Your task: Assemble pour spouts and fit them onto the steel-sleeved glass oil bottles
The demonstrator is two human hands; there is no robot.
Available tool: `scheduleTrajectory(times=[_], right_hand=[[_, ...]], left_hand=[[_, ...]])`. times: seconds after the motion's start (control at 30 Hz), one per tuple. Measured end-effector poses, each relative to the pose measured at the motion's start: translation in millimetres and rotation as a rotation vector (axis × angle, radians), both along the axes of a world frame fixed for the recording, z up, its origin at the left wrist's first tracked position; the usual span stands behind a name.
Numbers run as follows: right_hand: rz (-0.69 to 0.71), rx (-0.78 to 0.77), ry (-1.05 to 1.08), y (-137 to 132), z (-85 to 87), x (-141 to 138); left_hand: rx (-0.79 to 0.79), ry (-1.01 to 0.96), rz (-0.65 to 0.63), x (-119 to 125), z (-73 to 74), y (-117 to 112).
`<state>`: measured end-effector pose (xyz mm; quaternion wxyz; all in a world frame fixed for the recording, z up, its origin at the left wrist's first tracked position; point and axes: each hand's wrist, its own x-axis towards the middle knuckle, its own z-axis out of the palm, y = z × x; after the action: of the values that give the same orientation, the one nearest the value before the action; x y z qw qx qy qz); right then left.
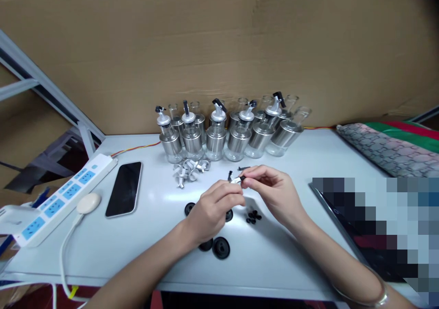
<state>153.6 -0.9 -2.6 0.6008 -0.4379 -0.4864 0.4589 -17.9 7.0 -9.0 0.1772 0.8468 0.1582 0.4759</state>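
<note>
Above the middle of the table, my left hand is closed on a silver-white bottle pourer, most of it hidden by the fingers. My right hand pinches a small black piece against the pourer's end. Under the hands lie several small black caps in a loose cluster. Round black stopper discs rest near and partly behind my left hand. A pile of silver pourer tops lies beyond it, and a thin black lever sits just past my fingertips.
Glass bottles with metal sleeves stand in rows at the back, several topped with pourers. On the left are a phone, a power strip and a white round charger. A dark-edged, pixelated device and patterned fabric lie right.
</note>
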Motion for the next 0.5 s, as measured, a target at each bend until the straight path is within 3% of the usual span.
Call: scheduleTrajectory(times=[0.5], right_hand=[[-0.136,0.382,-0.374,-10.4,8.4,-0.3]], left_hand=[[-0.023,0.067,-0.076,-4.8,8.2,3.0]])
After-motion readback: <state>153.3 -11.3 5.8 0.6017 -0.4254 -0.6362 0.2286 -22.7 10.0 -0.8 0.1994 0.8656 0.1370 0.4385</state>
